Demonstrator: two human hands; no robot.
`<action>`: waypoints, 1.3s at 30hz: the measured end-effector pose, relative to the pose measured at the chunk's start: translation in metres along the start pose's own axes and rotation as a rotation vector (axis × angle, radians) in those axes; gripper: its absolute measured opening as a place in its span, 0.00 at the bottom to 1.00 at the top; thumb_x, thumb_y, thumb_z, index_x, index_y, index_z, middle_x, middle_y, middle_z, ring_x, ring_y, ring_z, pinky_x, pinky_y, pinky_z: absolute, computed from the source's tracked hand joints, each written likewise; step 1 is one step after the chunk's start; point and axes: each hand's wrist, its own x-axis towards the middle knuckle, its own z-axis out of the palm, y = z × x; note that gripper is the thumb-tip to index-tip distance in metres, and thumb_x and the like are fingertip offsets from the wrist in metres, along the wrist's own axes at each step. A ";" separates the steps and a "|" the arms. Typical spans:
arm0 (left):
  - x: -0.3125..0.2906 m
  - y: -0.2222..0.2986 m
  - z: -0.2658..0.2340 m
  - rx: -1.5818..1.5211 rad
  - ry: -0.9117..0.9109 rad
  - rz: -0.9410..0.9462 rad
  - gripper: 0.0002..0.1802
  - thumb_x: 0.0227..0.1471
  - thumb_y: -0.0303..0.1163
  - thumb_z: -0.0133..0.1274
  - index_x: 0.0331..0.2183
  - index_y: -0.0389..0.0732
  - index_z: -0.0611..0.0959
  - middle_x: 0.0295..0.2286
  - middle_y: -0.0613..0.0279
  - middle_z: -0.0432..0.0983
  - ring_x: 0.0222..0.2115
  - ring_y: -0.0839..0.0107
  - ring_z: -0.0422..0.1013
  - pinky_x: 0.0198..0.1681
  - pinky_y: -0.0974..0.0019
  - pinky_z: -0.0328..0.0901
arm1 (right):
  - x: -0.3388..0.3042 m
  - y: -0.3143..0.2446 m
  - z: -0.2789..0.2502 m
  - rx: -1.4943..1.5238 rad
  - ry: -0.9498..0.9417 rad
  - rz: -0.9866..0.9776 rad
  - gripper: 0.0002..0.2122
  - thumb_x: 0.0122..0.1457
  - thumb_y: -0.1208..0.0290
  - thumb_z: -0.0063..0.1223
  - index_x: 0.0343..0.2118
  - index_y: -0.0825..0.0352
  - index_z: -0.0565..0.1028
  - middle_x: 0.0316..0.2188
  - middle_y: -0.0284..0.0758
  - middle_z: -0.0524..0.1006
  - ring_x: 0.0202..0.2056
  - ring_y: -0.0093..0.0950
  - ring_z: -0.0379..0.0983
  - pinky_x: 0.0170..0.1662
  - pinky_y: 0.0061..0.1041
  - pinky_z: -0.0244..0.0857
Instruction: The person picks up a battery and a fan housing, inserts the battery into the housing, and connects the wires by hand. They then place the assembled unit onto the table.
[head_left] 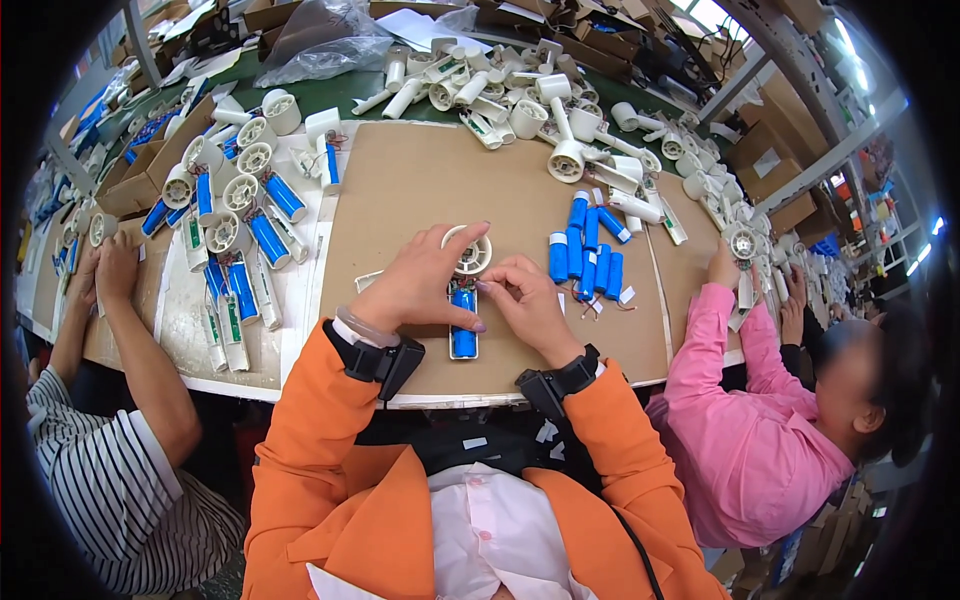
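Note:
In front of me on the brown board lies a white plastic handheld-fan housing (471, 251), its round head away from me. A blue cylindrical battery (463, 322) sits in its open handle. My left hand (408, 283) closes on the housing, fingers at the round head and thumb on the battery. My right hand (530, 305) is pinched at the neck, where thin reddish wires show above the battery. What its fingertips hold is too small to make out. Several loose blue batteries (588, 250) with wires and white tabs lie right of my right hand.
White fan housings (565, 120) are heaped at the back. Fan housings with blue batteries (268, 240) lie at the left, near a cardboard box (150, 170). Other people work on both sides: a striped sleeve (140, 450) at left, a pink sleeve (700, 350) at right.

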 end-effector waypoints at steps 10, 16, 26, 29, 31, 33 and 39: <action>-0.002 -0.002 0.000 -0.002 0.000 0.008 0.65 0.25 0.53 0.74 0.64 0.49 0.59 0.52 0.41 0.64 0.55 0.42 0.60 0.60 0.50 0.56 | 0.005 -0.015 0.002 -0.308 0.052 -0.302 0.05 0.51 0.80 0.59 0.31 0.66 0.74 0.31 0.36 0.73 0.34 0.37 0.68 0.36 0.33 0.64; -0.002 0.001 0.000 0.002 0.011 -0.001 0.64 0.26 0.48 0.76 0.64 0.49 0.60 0.52 0.44 0.65 0.54 0.43 0.60 0.60 0.52 0.56 | 0.005 -0.018 0.001 -0.354 0.061 -0.391 0.06 0.50 0.80 0.59 0.31 0.66 0.73 0.30 0.36 0.72 0.34 0.38 0.68 0.36 0.34 0.65; -0.002 0.002 -0.002 0.004 0.007 -0.002 0.63 0.26 0.52 0.74 0.63 0.49 0.61 0.53 0.43 0.64 0.55 0.43 0.60 0.60 0.51 0.56 | 0.001 -0.023 0.007 -0.459 0.093 -0.410 0.06 0.50 0.80 0.58 0.31 0.65 0.74 0.29 0.35 0.73 0.32 0.36 0.70 0.32 0.32 0.66; -0.001 -0.002 -0.001 -0.005 0.030 0.041 0.61 0.30 0.53 0.73 0.63 0.48 0.61 0.53 0.42 0.64 0.56 0.44 0.59 0.61 0.51 0.56 | 0.005 -0.021 -0.001 -0.346 0.145 -0.410 0.06 0.51 0.80 0.57 0.33 0.66 0.75 0.28 0.35 0.73 0.30 0.35 0.70 0.31 0.30 0.65; 0.003 -0.004 -0.002 -0.025 0.024 0.035 0.61 0.31 0.53 0.72 0.63 0.47 0.61 0.53 0.42 0.64 0.56 0.45 0.60 0.60 0.52 0.56 | 0.005 -0.017 -0.011 -0.173 0.229 -0.406 0.05 0.54 0.80 0.55 0.34 0.67 0.76 0.26 0.35 0.74 0.28 0.32 0.71 0.31 0.27 0.64; 0.007 -0.005 -0.001 -0.075 0.013 0.023 0.60 0.34 0.54 0.71 0.63 0.44 0.60 0.52 0.40 0.65 0.55 0.45 0.61 0.60 0.53 0.56 | 0.001 -0.015 -0.019 -0.117 0.270 -0.279 0.05 0.56 0.80 0.54 0.35 0.68 0.76 0.26 0.35 0.74 0.28 0.31 0.71 0.31 0.27 0.64; 0.003 -0.011 0.002 -0.197 0.167 -0.104 0.59 0.37 0.53 0.69 0.63 0.38 0.59 0.50 0.40 0.68 0.53 0.44 0.65 0.58 0.54 0.60 | 0.004 -0.015 -0.019 -0.048 0.325 -0.138 0.05 0.61 0.78 0.50 0.37 0.68 0.77 0.26 0.35 0.74 0.27 0.26 0.70 0.32 0.24 0.64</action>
